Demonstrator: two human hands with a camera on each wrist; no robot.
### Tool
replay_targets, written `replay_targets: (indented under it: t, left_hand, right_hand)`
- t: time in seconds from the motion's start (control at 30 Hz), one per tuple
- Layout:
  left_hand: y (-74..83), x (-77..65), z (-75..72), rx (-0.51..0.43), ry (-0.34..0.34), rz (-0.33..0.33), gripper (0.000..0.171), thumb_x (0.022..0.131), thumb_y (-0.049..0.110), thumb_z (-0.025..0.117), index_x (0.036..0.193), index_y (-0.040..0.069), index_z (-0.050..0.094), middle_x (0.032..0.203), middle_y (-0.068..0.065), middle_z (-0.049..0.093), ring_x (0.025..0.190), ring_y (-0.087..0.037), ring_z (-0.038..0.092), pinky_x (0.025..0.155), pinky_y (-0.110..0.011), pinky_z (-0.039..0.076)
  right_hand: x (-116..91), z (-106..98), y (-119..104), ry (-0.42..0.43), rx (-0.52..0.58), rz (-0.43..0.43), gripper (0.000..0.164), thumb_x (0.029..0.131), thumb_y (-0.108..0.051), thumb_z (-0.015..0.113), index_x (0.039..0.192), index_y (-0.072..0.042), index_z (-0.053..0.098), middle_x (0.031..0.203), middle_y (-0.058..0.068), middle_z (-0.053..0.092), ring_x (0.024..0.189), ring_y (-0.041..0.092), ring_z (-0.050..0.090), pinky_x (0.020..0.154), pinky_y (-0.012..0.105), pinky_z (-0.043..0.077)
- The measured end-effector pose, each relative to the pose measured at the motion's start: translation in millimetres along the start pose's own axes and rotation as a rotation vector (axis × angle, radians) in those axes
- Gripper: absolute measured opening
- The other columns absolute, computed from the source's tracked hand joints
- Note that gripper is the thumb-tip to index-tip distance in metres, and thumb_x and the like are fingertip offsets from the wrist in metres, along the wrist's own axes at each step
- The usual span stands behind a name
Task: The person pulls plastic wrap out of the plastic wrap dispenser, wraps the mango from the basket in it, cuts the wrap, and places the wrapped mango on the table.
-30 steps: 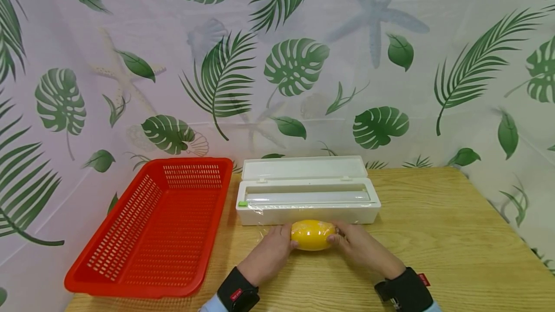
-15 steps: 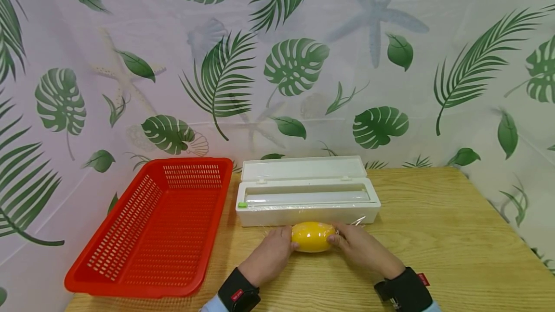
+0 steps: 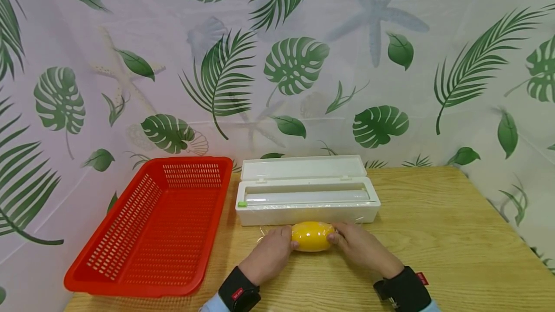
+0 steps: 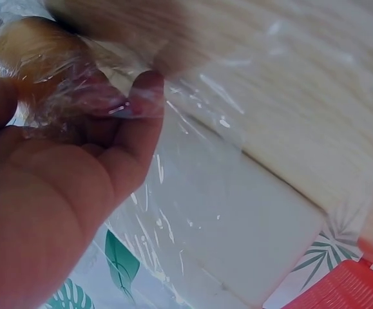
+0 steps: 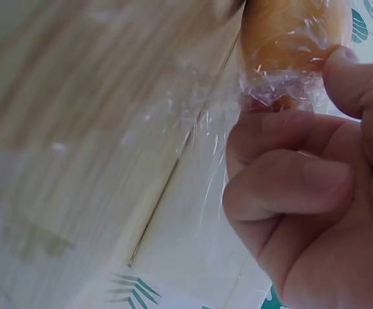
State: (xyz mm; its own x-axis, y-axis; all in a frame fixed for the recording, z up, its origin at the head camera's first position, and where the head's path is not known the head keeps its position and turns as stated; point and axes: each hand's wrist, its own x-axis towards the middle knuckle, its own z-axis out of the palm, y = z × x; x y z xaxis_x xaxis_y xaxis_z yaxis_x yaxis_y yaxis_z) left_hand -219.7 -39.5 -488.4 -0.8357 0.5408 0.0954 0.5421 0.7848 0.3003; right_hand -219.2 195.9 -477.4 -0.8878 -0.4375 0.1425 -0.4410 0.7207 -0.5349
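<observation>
One red basket (image 3: 134, 290): far left, slotted walls and floor, standing on the wooden table (image 3: 455, 235), apart from the hands.
Clear film (image 4: 159, 168): loose beyond the grip; its sharpest glints, half a second ago at the right of the front of the white box (image 3: 308, 214), now show beside the left hand (image 3: 269, 254). As I judge it, the loose sheet has stirred while the hold has not altered, so the work stands at much the same stage.
Left hand: fingers curled in a narrow grip on the left end of the yellow oval thing (image 3: 311, 236), film over a fingertip.
White box: behind that thing, lid (image 3: 303, 169) raised at the back, pale roll (image 3: 308, 196) lengthwise inside, green piece (image 3: 242, 204) at the left front corner; whether film and roll are joined, I cannot tell.
Yellow oval thing: between both hands, before the box, long axis left to right; perhaps a fruit, glossy and bright from above, duller orange at the wrists, its film creased and bunched at the right end.
Right hand (image 3: 366, 249): thumb against the right end, other fingers curled at the bunched film; place unchanged.
</observation>
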Motion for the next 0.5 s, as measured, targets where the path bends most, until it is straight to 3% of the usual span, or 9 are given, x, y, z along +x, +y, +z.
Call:
replay_targets:
  t: [0.2,0.5]
  left_hand:
    - [-1.9,1.3,-1.2,-0.018,-0.021,-0.01,0.033,0.096,0.029,0.046,0.111,0.001,0.048,0.089,-0.006,0.054,0.083,-0.017,0.047,0.078,-0.036,0.048]
    - [-6.3,2.2,-2.1,-0.034,-0.031,-0.005,0.036,0.097,0.031,0.041,0.115,0.0,0.048,0.094,-0.007,0.054,0.084,-0.017,0.047,0.081,-0.036,0.048]
  right_hand:
    - [1.2,0.4,0.6,-0.017,0.02,0.018,0.031,0.093,-0.031,0.047,0.105,-0.005,0.06,0.097,0.009,0.063,0.094,0.024,0.057,0.081,0.05,0.049]
    - [2.7,0.7,1.1,-0.06,0.083,0.017,0.023,0.095,-0.029,0.045,0.09,-0.011,0.057,0.08,0.0,0.055,0.076,0.014,0.049,0.069,0.041,0.045]
